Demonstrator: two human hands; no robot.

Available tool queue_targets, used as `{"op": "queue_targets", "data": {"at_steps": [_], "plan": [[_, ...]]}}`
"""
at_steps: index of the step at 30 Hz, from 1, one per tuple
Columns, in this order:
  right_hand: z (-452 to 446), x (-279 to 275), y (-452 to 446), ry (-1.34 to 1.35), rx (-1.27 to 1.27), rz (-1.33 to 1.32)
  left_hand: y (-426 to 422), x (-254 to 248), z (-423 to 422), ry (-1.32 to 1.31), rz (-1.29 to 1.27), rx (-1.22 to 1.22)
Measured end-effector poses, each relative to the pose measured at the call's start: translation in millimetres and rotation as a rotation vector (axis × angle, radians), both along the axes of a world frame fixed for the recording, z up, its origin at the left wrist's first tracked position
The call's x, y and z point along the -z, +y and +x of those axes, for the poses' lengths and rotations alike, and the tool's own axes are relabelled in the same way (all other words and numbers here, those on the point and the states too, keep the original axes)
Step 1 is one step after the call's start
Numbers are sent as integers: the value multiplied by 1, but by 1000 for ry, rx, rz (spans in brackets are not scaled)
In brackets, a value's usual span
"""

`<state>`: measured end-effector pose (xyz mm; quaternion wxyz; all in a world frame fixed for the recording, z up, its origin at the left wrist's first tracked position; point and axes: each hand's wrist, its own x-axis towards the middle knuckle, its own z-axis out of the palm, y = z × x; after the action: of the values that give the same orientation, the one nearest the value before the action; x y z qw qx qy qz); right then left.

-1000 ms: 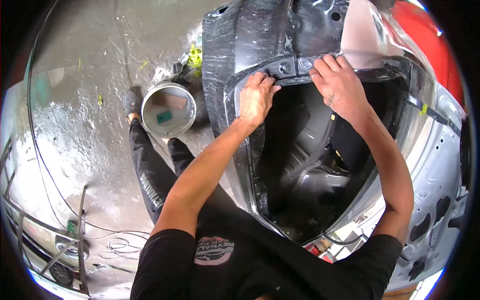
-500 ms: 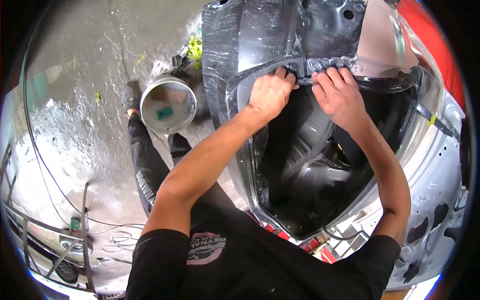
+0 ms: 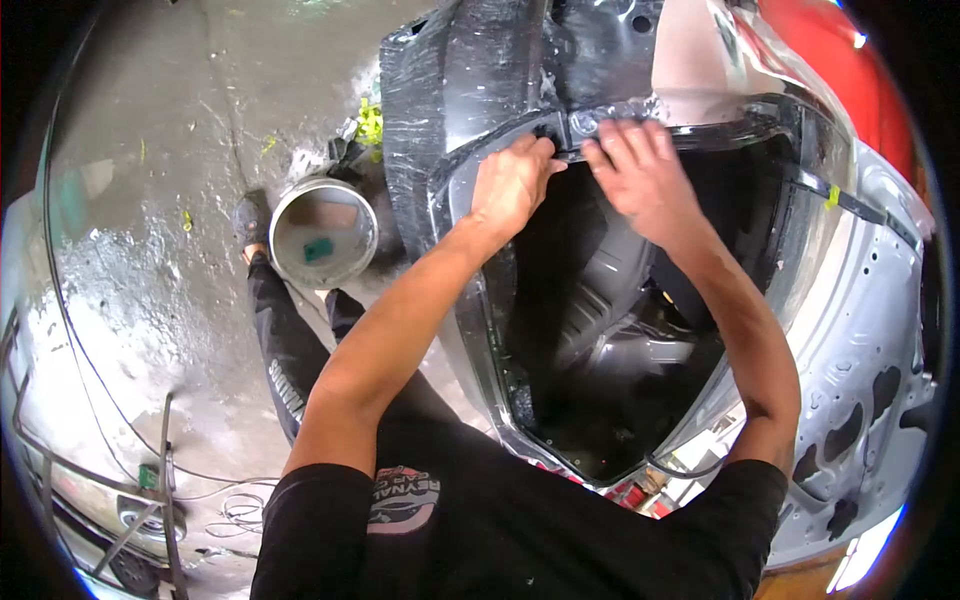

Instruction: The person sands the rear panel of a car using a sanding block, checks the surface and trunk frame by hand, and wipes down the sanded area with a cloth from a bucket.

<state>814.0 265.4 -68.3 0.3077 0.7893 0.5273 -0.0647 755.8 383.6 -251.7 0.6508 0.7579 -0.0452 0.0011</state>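
Observation:
My left hand (image 3: 513, 182) is at the upper edge of the door opening in a car body (image 3: 490, 90). Its fingers are curled, with a small dark patch at their tips; what they hold, if anything, is hidden. Close by on the right, my right hand (image 3: 640, 175) lies over the same edge, fingers stretched out and slightly blurred. The black panel around them looks wet and streaked with whitish marks. Below both hands, the dark car interior (image 3: 610, 270) shows through the opening.
A bucket (image 3: 372, 235) holding cloudy water and a green block (image 3: 318, 249) stands on the wet concrete floor (image 3: 150, 120), near my foot. A grey door panel (image 3: 870, 330) is at the right, with a red surface (image 3: 840, 70) behind. A hose (image 3: 60, 270) and metal frame (image 3: 168, 480) lie left.
The view has shifted, so the car body and both hands appear further left. My right hand's fingers look more stretched and blurred. My left hand keeps its place on the edge.

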Motion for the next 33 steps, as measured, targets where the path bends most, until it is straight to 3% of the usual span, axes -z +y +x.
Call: {"op": "queue_targets", "data": {"at_steps": [2,3,6,9,13,19,23,27,30,31,33], "plan": [[9,-19,-8,39,39,5,7,27,-2,-94,-152,-61],[9,-18,-12,53,36,4,23,36,-7,-48,-112,-17],[8,-10,-13,43,50,39,54,76,-50,410,-42,-16],[9,-3,-14,6,42,62,37,91,-108,530,-130,-6],[7,-4,-11,-10,55,27,1,81,-119,380,63,-66],[2,4,-14,-28,146,50,8,85,-104,483,164,111],[-23,19,-7,-30,177,398,7,86,-98,389,271,107],[-133,85,-6,-4,537,819,19,69,-76,322,298,124],[-245,154,-18,142,1168,764,17,77,-73,217,357,163],[-282,181,-20,120,1221,893,19,80,-72,223,353,191],[-319,203,-8,67,1327,833,22,85,-65,232,346,240]]}}
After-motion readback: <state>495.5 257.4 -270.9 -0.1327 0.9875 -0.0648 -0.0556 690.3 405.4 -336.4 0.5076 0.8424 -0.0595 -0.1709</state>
